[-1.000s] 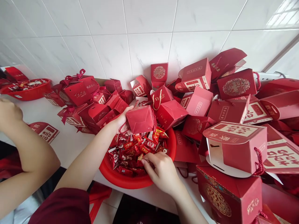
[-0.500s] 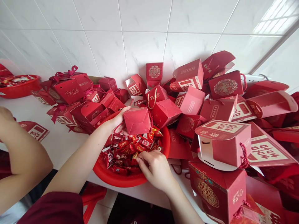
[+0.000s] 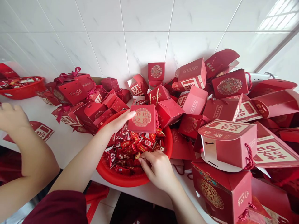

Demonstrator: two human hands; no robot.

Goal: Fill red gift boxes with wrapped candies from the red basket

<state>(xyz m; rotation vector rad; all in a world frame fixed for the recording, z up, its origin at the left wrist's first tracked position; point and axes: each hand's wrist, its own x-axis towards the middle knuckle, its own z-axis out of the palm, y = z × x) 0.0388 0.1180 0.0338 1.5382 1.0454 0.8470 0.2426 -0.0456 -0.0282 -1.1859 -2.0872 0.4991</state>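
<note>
My left hand (image 3: 121, 122) grips a small red gift box (image 3: 143, 119) by its left side, thumb on the face with a gold round emblem. A twisted red cord hangs at the box's right edge. Below it stands a red plastic basket (image 3: 105, 174) of wrapped candies (image 3: 126, 152) in red and gold. Over the basket's front right part, my right hand (image 3: 157, 168) has its fingers curled down into the candies. Its thumb and fingertips close at a gold-wrapped candy (image 3: 137, 156), partly hidden by the hand.
Many red gift boxes (image 3: 227, 87) are heaped to the right and behind; several ribbon-tied boxes (image 3: 71, 90) stand at the left. A co-worker's arm (image 3: 35, 149) reaches in at the left, near a flat red card piece (image 3: 43, 130). Another red basket (image 3: 25, 90) stands farther left.
The box in my left hand has turned, so its emblem face shows instead of its plain folded bottom. My right hand stays among the candies. The co-worker's hand has come into view.
</note>
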